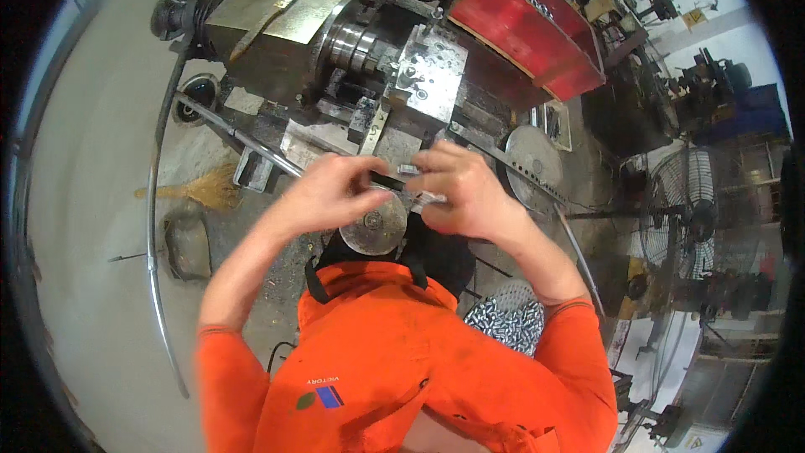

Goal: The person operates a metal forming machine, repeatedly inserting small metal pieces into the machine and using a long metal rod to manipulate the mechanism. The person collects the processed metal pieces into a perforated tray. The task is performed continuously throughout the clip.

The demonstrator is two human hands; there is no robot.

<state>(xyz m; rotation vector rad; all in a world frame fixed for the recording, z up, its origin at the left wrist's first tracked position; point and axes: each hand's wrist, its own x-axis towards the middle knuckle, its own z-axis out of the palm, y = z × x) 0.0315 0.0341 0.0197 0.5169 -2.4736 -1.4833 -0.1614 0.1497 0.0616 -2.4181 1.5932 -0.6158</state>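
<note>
My left hand [331, 193] hovers over a round grey metal disc [374, 233], its thumb and fingers apart with nothing seen between them. Facing it, my right hand [461, 189] is curled, with a small shiny metal cylinder [408, 169] at its fingertips. Another bright piece [431, 198] shows by the thumb of that hand; its shape is partly hidden. Beyond both hands stands a greasy lathe, with its round spindle [352, 44] and a pale metal tool block [432, 67].
A basket of small metal parts [507, 319] sits by my right elbow. A long metal bar [239, 136] slants toward my left hand. A red tray [524, 29] is at the far right, a fan [688, 211] at the right. A straw brush [205, 189] lies left.
</note>
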